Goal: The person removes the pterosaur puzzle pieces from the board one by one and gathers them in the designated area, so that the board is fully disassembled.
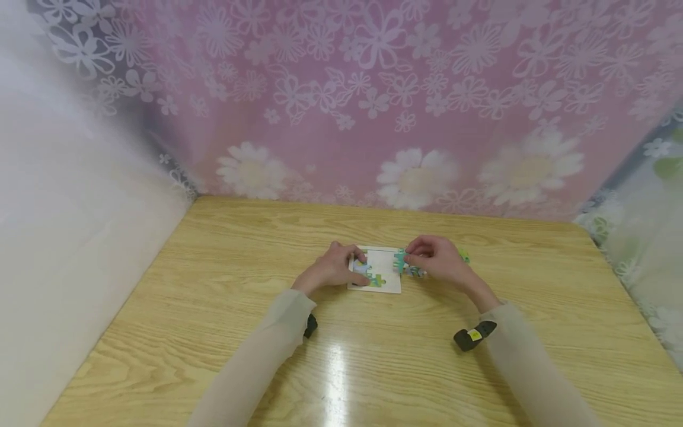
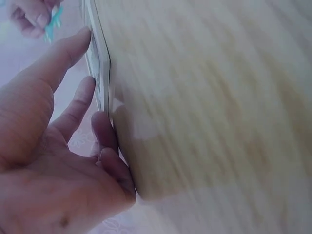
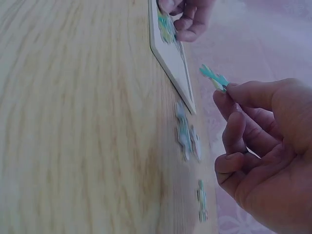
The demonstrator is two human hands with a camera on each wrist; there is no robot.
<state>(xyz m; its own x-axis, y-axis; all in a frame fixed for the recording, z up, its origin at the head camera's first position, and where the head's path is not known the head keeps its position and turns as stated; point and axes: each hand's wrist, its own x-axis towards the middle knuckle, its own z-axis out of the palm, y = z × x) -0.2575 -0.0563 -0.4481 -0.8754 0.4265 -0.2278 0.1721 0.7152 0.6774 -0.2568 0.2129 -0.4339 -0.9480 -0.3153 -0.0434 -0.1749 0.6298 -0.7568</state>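
Note:
A white puzzle tray (image 1: 383, 261) lies flat on the table, with several jigsaw pieces (image 1: 376, 280) set along its left and lower sides. My left hand (image 1: 333, 265) rests at the tray's left end. In the left wrist view, thumb and forefinger touch its top, and other fingers lie beside the tray edge (image 2: 105, 61). My right hand (image 1: 437, 259) pinches a teal puzzle piece (image 3: 213, 78) between thumb and fingertip, held above the right end of the tray, apart from it.
Loose puzzle pieces (image 3: 183, 130) lie on the wooden table (image 1: 256, 237) just right of the tray, partly under my right hand. Another loose piece (image 3: 202, 201) sits farther off. A pink floral curtain (image 1: 341, 118) hangs behind the table's far edge.

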